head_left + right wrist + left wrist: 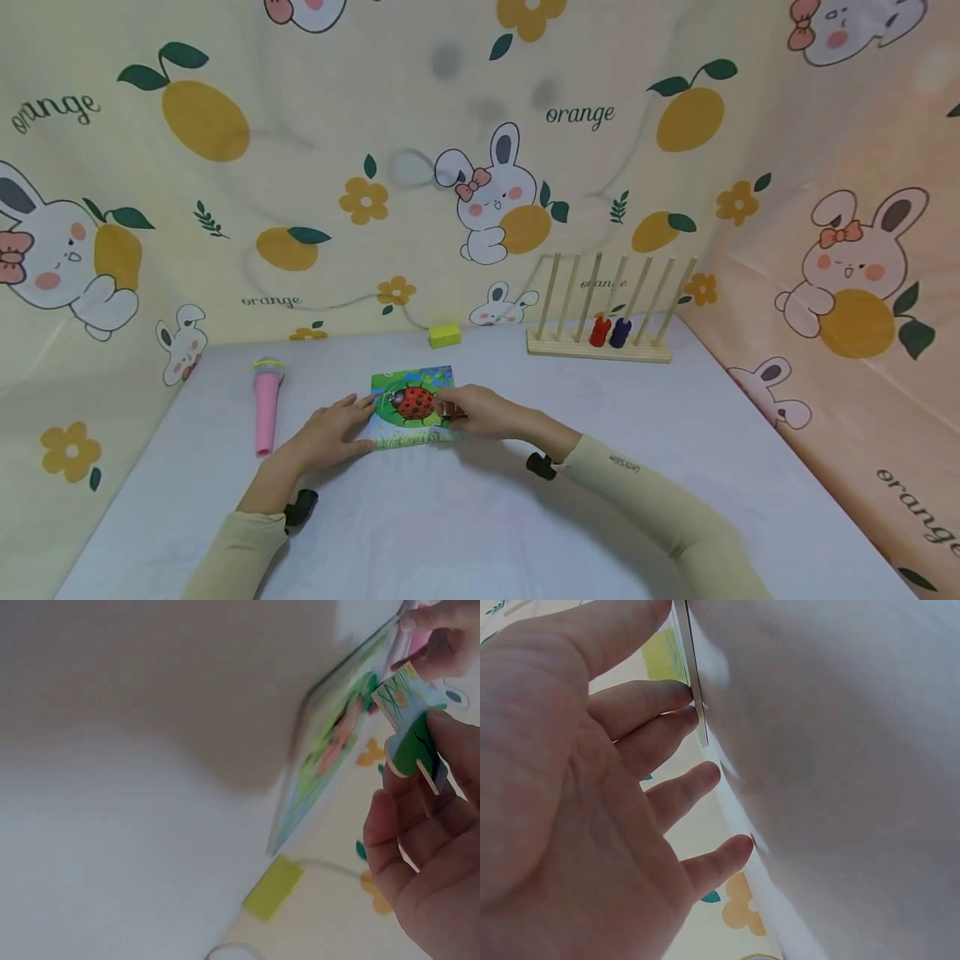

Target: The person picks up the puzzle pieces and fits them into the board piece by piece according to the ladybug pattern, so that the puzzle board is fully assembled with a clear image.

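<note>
A flat square jigsaw puzzle (412,403) with a red, black-spotted ladybug on a green and blue scene lies on the table. My left hand (331,431) rests at its left side with the fingers spread; in the left wrist view the thumb and some fingertips touch the board's edge (692,671). Over the right side of the puzzle, my right hand (486,412) pinches a jigsaw puzzle piece (414,742) between thumb and fingers. That piece is green and pale blue, with a knob and a slot in its outline. The right hand hides part of the puzzle's right edge.
Left of the puzzle lies a pink toy microphone (266,408). A yellow-green block (445,336) sits behind the puzzle. At the back right stands a wooden peg rack (555,346) carrying a red piece (600,332) and a dark blue piece (620,333). Patterned cloth (375,108) backs the table.
</note>
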The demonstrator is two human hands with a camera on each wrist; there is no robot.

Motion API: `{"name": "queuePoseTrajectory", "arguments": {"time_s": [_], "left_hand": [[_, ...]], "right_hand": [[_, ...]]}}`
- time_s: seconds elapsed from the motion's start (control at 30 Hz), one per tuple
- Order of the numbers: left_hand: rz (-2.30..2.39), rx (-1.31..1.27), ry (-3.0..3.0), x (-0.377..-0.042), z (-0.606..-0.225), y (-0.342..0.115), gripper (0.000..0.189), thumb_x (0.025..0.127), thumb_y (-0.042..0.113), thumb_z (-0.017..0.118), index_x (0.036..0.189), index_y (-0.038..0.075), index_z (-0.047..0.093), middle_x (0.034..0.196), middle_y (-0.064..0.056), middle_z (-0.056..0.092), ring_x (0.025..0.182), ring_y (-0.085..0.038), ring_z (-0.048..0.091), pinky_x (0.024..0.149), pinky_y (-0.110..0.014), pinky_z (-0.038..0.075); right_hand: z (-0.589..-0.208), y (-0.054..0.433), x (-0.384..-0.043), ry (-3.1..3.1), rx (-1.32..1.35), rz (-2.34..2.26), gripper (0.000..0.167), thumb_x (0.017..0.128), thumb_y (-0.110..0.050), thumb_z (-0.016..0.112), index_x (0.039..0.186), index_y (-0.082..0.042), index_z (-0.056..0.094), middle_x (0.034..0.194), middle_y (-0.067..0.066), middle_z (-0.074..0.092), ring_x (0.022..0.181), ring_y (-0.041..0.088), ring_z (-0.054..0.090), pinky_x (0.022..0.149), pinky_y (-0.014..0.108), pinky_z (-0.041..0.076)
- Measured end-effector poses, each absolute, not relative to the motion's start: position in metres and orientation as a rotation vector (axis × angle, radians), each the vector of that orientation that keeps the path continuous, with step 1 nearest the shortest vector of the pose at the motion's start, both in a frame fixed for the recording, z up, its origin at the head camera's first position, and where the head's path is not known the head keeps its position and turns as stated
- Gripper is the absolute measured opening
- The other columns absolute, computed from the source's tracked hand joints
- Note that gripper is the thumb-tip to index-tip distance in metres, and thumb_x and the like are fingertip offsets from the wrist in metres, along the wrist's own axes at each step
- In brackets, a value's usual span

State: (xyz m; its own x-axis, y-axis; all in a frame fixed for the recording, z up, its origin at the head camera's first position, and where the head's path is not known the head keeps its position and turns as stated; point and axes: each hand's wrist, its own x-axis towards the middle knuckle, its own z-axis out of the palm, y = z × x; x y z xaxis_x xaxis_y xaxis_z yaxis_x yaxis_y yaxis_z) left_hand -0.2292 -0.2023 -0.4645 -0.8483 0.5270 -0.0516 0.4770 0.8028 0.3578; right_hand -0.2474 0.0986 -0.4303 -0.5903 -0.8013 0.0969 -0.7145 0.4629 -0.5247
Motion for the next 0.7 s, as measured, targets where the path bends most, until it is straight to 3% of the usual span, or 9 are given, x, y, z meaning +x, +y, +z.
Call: {"name": "queuePoseTrajectory", "arguments": {"time_s": [0.33, 0.7], "left_hand": [[0.536, 0.787, 2.824, -0.229, -0.468, -0.203, 0.069, 0.093, 0.034, 0.071, 0.145, -0.004, 0.047, 0.155, -0.019, 0.038, 0.142, -0.051, 0.028, 0.105, -0.071, 0.029], [0.538, 0.822, 2.838, -0.231, -0.467, -0.204, 0.069, 0.093, 0.034, 0.071, 0.144, -0.005, 0.047, 0.155, -0.019, 0.038, 0.141, -0.051, 0.029, 0.104, -0.071, 0.030]], "right_hand": [[-0.442, 0.047, -0.279, 2.532, -1.280, -0.786, 0.016, 0.093, 0.005, 0.064, 0.106, -0.005, 0.062, 0.094, 0.002, 0.064, 0.082, 0.010, 0.053, 0.073, 0.021, 0.046], [-0.438, 0.036, -0.283, 2.498, -1.232, -0.782, 0.018, 0.091, 0.006, 0.066, 0.107, -0.001, 0.064, 0.092, 0.000, 0.062, 0.079, 0.011, 0.052, 0.072, 0.021, 0.045]]}}
